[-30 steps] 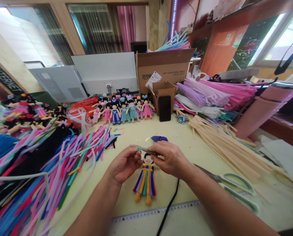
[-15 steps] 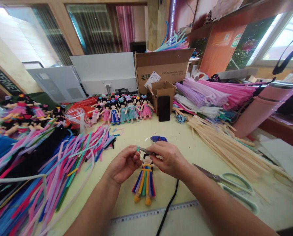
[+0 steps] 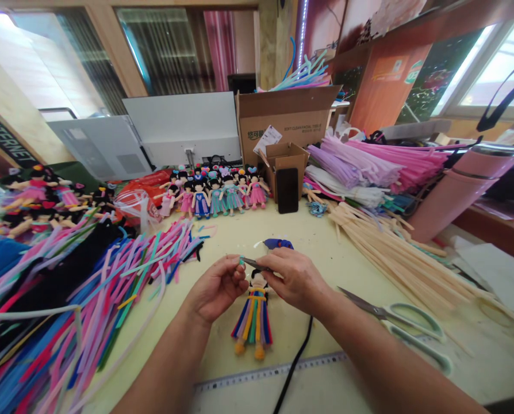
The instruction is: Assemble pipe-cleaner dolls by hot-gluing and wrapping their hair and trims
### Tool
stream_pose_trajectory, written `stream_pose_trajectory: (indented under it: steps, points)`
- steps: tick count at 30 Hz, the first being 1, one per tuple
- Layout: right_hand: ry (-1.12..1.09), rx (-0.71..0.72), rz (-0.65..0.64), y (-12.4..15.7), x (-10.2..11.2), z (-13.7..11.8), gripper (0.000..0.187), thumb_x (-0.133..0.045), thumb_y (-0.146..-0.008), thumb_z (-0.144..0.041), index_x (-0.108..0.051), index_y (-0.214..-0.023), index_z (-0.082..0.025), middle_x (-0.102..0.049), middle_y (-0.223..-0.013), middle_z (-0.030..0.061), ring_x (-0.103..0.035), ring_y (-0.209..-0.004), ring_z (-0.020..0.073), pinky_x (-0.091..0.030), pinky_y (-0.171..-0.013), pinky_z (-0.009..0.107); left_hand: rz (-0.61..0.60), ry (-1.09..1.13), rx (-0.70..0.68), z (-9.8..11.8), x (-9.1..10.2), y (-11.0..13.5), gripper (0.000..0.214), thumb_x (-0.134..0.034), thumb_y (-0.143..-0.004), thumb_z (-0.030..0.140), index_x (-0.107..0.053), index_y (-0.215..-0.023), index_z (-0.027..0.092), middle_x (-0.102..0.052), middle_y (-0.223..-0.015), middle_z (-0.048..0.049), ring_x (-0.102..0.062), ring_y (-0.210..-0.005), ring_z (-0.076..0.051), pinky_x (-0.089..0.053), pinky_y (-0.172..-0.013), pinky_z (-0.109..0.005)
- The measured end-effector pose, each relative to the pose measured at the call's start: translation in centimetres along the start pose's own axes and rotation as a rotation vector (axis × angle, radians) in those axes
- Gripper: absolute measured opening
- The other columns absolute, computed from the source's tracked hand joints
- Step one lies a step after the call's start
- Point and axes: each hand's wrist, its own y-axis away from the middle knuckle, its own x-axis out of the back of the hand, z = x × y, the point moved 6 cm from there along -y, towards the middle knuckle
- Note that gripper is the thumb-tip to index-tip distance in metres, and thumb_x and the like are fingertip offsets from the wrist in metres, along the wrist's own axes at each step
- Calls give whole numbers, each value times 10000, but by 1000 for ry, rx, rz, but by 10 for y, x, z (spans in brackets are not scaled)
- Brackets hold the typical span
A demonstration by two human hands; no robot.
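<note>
My left hand point(image 3: 220, 284) pinches a small teal piece of pipe cleaner point(image 3: 242, 260) between thumb and fingertips. In my right hand point(image 3: 298, 280) is a pair of grey metal tweezers point(image 3: 253, 264), its tip pointing left and meeting the teal piece. Below both hands a pipe-cleaner doll point(image 3: 252, 319) lies on the table, with a striped skirt, a yellow waistband and orange feet; its head is partly covered by my right hand. Just beyond my right hand lies a blue glue gun point(image 3: 277, 244), mostly hidden, and a black cord point(image 3: 295, 368) runs toward the front edge.
Scissors point(image 3: 386, 313) with pale green handles lie right of my arm, near beige stems point(image 3: 395, 259). Loose coloured pipe cleaners point(image 3: 110, 287) cover the left. Finished dolls point(image 3: 216, 192) stand at the back beside a phone point(image 3: 287, 190). A ruler point(image 3: 274, 371) lies in front.
Hardly anything differs. Both hands keep their places, and the tweezers still touch the teal piece.
</note>
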Motion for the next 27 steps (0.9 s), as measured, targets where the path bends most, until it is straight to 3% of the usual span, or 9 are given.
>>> stream_pose_trajectory:
  steps: [18,27]
  points:
    - [-10,-11,15,0,1,-2,123,-511,-888,-162,-630,-883,-191,-615,-757,37,-561,-740,156,-410,-692,261,9,4,-3,1,1,1,279,-458,-877,42,-600,-656,136,-581,-529,18,-522,-417,-47,-474,-493,-193]
    - [-20,-13,9,0,0,0,124,-527,-881,-152,-635,-914,-203,-636,-791,42,-577,-761,154,-416,-699,257,-23,-21,-30,2,0,0,196,-522,-834,53,-601,-677,138,-586,-543,21,-534,-433,-52,-478,-508,-192]
